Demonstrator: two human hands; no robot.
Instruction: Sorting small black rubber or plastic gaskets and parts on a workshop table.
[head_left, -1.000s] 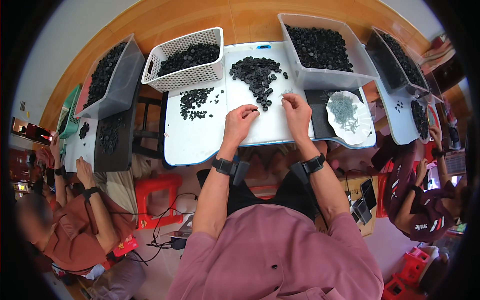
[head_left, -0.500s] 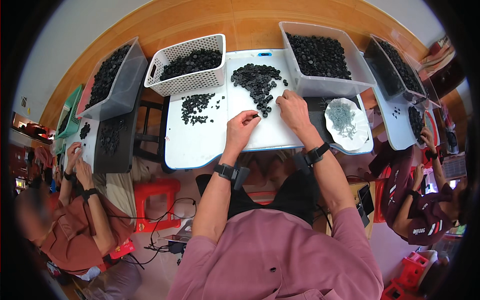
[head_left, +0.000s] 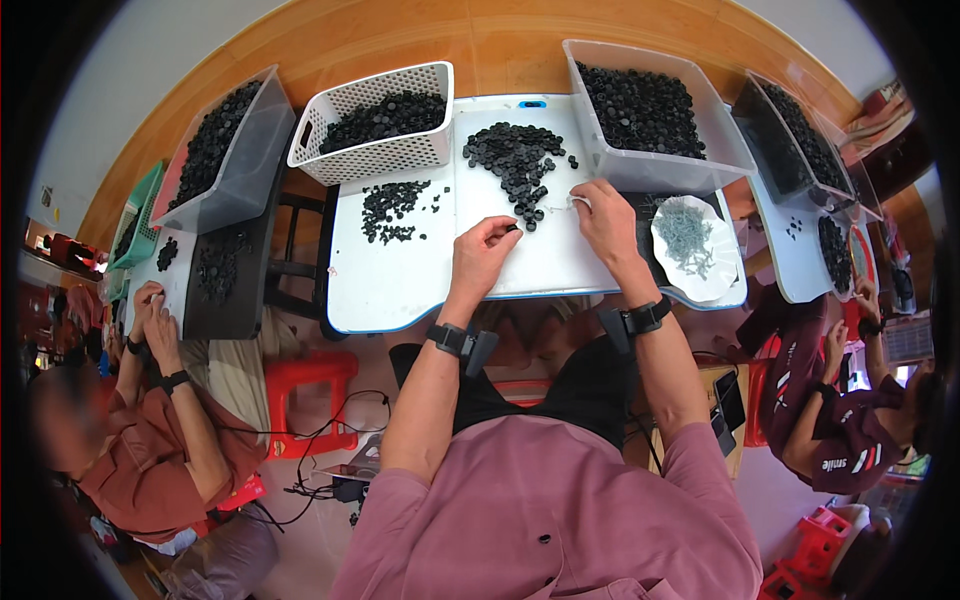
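Piece in hand: your left hand (head_left: 484, 252) pinches one small black disc (head_left: 511, 229) between thumb and fingertips, just above the white tray (head_left: 400, 290), near its middle.
Right hand: your right hand (head_left: 606, 218) sits just off the right flank of the main pile, fingers drawn together around something small and pale; what it is cannot be told.
Main pile: a loose heap of discs (head_left: 515, 165) lies toward the tray's far edge, tapering down to a point between your two hands.
Second pile: a thinner scatter (head_left: 393, 208) lies on the tray's left half, well apart from your left hand.
Step in hand: judging by the pinch and the two heaps, you are taking discs one at a time off the near tip of the main pile and working each with both hands.
Next move: it calls for bringing the two hands close over the bare near part of the tray and keeping the pinch light, since the disc is small and could slip.
Dish: a white dish (head_left: 690, 242) of small grey bits sits at the tray's right edge, just beside your right wrist.
Bins: a white basket (head_left: 372, 148) and a clear bin (head_left: 650, 165), both holding black discs, stand at the far corners.
Others: people at either side work at trays of their own.
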